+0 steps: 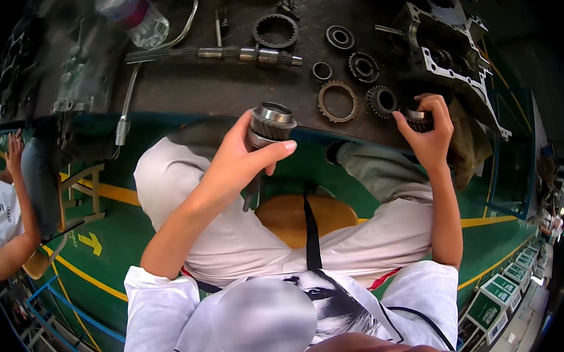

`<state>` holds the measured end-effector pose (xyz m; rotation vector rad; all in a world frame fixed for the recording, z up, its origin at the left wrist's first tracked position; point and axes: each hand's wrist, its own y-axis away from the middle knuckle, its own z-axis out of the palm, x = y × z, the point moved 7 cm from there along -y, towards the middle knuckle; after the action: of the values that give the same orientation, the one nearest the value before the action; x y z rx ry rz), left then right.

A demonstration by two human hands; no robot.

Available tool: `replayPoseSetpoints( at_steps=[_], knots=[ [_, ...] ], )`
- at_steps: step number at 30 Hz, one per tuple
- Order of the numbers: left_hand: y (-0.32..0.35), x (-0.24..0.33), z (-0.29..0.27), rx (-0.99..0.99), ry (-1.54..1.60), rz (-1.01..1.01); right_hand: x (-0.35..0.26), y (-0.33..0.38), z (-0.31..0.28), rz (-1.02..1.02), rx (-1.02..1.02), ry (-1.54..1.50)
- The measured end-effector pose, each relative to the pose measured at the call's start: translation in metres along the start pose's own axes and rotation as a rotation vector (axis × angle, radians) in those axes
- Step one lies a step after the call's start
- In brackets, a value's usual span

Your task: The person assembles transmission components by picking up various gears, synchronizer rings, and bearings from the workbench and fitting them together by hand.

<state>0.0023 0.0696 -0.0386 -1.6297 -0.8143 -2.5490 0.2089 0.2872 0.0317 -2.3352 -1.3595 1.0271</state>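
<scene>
My left hand point(244, 149) is wrapped round a gear shaft point(273, 121), held above my lap just in front of the table edge. A toothed gear and a bright ring show at the shaft's top; its dark lower end shows below my palm. At the table's near edge, my right hand point(434, 132) pinches a small gear point(418, 121) between thumb and fingers. Close by on its left lies another gear point(381, 100), with a toothed bronze-coloured ring point(337, 101) beyond that. Farther back are a geared bearing point(363, 67), a small plain ring point(321, 71) and a ball bearing point(340, 37).
A long splined shaft point(247, 54) lies across the dark table point(224, 92), below a large toothed ring point(275, 30). An open metal housing point(444, 57) stands at right. Left are a ratchet wrench point(125, 118) and a plastic bottle point(144, 22). Another person point(3, 215) sits at far left.
</scene>
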Motion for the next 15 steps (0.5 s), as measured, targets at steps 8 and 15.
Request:
replayPoseSetpoints(
  at_steps=[8,15],
  knots=[
    [-0.001,0.001,0.008,-0.067,0.214,-0.089,0.009,-0.003,0.004,0.025,0.023,0.002],
    [0.000,0.000,0.004,-0.040,0.136,-0.064,0.022,0.007,0.007,0.080,-0.009,-0.003]
  ],
)
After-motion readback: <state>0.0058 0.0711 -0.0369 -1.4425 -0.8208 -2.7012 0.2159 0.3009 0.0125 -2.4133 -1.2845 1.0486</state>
